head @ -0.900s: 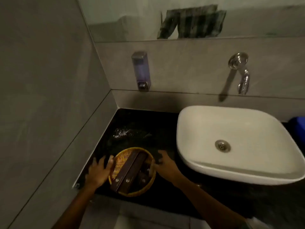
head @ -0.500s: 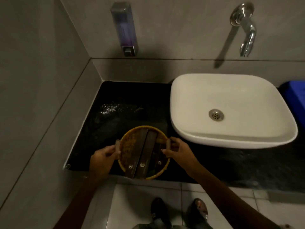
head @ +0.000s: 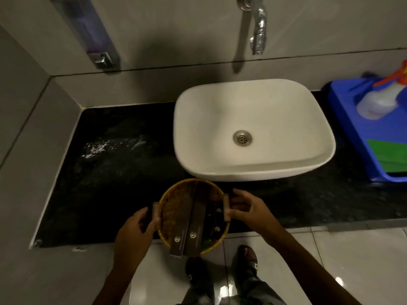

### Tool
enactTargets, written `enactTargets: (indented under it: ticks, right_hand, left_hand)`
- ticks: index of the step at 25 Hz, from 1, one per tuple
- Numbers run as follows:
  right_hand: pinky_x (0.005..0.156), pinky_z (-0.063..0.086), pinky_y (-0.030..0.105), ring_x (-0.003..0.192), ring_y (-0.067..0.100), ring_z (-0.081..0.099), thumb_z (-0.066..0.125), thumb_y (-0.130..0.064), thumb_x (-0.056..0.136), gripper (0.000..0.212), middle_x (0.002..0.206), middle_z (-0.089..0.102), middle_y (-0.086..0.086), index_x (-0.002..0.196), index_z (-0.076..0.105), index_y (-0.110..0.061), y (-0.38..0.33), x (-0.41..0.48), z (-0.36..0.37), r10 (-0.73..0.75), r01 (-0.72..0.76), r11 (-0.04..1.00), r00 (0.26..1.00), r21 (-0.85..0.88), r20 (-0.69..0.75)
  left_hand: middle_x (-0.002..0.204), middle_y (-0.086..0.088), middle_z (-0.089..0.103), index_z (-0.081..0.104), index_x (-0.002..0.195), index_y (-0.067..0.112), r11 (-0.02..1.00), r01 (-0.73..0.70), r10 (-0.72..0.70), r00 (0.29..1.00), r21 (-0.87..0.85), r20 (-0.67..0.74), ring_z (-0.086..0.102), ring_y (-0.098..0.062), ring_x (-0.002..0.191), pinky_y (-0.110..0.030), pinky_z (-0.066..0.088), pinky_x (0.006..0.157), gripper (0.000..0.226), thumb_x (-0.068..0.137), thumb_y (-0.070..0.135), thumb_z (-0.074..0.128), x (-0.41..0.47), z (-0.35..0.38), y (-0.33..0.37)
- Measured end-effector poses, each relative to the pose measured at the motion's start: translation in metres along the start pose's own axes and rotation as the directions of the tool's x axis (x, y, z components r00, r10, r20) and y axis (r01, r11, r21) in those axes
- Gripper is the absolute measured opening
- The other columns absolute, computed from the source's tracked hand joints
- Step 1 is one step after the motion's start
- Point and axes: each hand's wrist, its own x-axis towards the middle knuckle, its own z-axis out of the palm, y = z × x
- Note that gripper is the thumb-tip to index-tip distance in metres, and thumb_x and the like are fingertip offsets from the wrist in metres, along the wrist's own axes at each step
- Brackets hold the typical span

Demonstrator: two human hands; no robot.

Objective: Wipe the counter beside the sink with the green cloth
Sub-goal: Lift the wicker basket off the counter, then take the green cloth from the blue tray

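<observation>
A round yellow wicker basket with several brown flat packets in it hangs over the front edge of the black counter. My left hand grips its left handle and my right hand grips its right handle. A patch of water droplets glistens on the counter left of the white sink. The green cloth lies folded in a blue tray at the far right, apart from both hands.
A spray bottle with an orange trigger lies in the blue tray. A chrome tap and a soap dispenser hang on the back wall. The grey side wall bounds the counter on the left. My feet stand on the tiled floor.
Both hands went from the basket's sides to its handles and drew it toward the counter's front edge and rightward. My view tilted down, bringing the blue tray into sight.
</observation>
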Motion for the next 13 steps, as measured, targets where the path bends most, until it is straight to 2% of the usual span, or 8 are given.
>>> enactTargets:
  ticks: [2, 4, 5, 6, 8, 11, 12, 13]
  right_hand:
    - [0.074, 0.055, 0.020, 0.094, 0.011, 0.068, 0.075, -0.013, 0.079, 0.051, 0.102, 0.068, -0.003, 0.125, 0.054, -0.021, -0.008, -0.002, -0.042, -0.060, 0.058, 0.998, 0.996, -0.036, -0.060]
    - [0.063, 0.053, 0.017, 0.074, 0.007, 0.070, 0.074, -0.008, 0.080, 0.030, 0.080, 0.073, -0.005, 0.105, 0.064, -0.021, -0.018, -0.010, -0.108, -0.141, 0.142, 0.990, 0.980, -0.001, -0.141]
    - [0.056, 0.050, 0.014, 0.062, 0.004, 0.067, 0.073, -0.004, 0.081, 0.024, 0.069, 0.072, -0.005, 0.097, 0.066, -0.021, -0.023, -0.014, -0.145, -0.182, 0.183, 0.983, 0.964, -0.015, -0.192]
    - [0.052, 0.048, 0.014, 0.056, 0.004, 0.064, 0.072, -0.002, 0.081, 0.022, 0.064, 0.069, -0.004, 0.092, 0.067, -0.020, -0.027, -0.019, -0.190, -0.213, 0.206, 0.977, 0.940, -0.056, -0.266]
    - [0.057, 0.047, 0.017, 0.061, 0.011, 0.063, 0.071, -0.001, 0.082, 0.016, 0.069, 0.068, 0.008, 0.092, 0.069, -0.013, -0.027, -0.018, -0.269, -0.234, 0.179, 0.969, 0.886, -0.172, -0.400]
    - [0.078, 0.048, 0.029, 0.089, 0.025, 0.067, 0.064, -0.002, 0.085, 0.017, 0.096, 0.074, 0.018, 0.100, 0.071, -0.005, 0.001, -0.001, -0.388, -0.213, -0.101, 0.905, 0.734, -0.414, -0.645]
    - [0.085, 0.048, 0.033, 0.099, 0.028, 0.067, 0.062, -0.004, 0.087, 0.020, 0.104, 0.073, 0.018, 0.104, 0.071, -0.007, 0.014, 0.009, -0.419, -0.209, -0.201, 0.858, 0.705, -0.473, -0.678]
    - [0.092, 0.047, 0.036, 0.108, 0.031, 0.065, 0.060, -0.007, 0.087, 0.024, 0.112, 0.071, 0.018, 0.109, 0.070, -0.008, 0.027, 0.019, -0.449, -0.192, -0.287, 0.798, 0.712, -0.530, -0.675]
  left_hand:
    - [0.124, -0.007, 0.062, 0.048, 0.130, 0.026, 0.996, -0.070, 0.076, 0.991, 0.058, -0.110, 0.059, -0.024, 0.109, -0.043, 0.048, 0.090, 0.044, 0.088, 0.034, 0.059, -0.001, 0.001, 0.032]
    - [0.114, 0.001, 0.066, 0.050, 0.122, 0.035, 0.967, -0.254, 0.252, 0.955, 0.001, -0.156, 0.062, -0.016, 0.099, -0.037, 0.050, 0.086, 0.036, 0.087, 0.034, 0.059, -0.002, 0.023, 0.099]
    - [0.107, 0.006, 0.067, 0.052, 0.118, 0.036, 0.924, -0.381, 0.374, 0.915, -0.025, -0.151, 0.062, -0.012, 0.094, -0.032, 0.050, 0.083, 0.032, 0.087, 0.034, 0.059, -0.004, 0.040, 0.139]
    - [0.103, 0.011, 0.067, 0.055, 0.114, 0.036, 0.853, -0.520, 0.511, 0.850, -0.046, -0.130, 0.060, -0.008, 0.090, -0.028, 0.049, 0.079, 0.027, 0.087, 0.034, 0.058, -0.006, 0.065, 0.184]
    - [0.101, 0.013, 0.066, 0.060, 0.108, 0.029, 0.668, -0.742, 0.738, 0.669, -0.045, -0.088, 0.058, -0.008, 0.086, -0.027, 0.049, 0.074, 0.021, 0.087, 0.030, 0.057, -0.011, 0.115, 0.258]
    - [0.091, -0.001, 0.072, 0.067, 0.097, 0.020, 0.398, -0.917, 0.917, 0.396, -0.032, 0.048, 0.062, -0.024, 0.088, -0.039, 0.050, 0.079, 0.017, 0.081, 0.019, 0.061, -0.017, 0.216, 0.360]
    - [0.088, -0.003, 0.071, 0.068, 0.095, 0.019, 0.327, -0.945, 0.937, 0.324, -0.004, 0.128, 0.062, -0.028, 0.090, -0.041, 0.048, 0.082, 0.017, 0.080, 0.019, 0.060, -0.018, 0.250, 0.387]
    - [0.091, -0.004, 0.071, 0.068, 0.097, 0.018, 0.254, -0.966, 0.937, 0.258, 0.046, 0.235, 0.060, -0.029, 0.096, -0.043, 0.044, 0.086, 0.019, 0.081, 0.020, 0.057, -0.018, 0.287, 0.411]
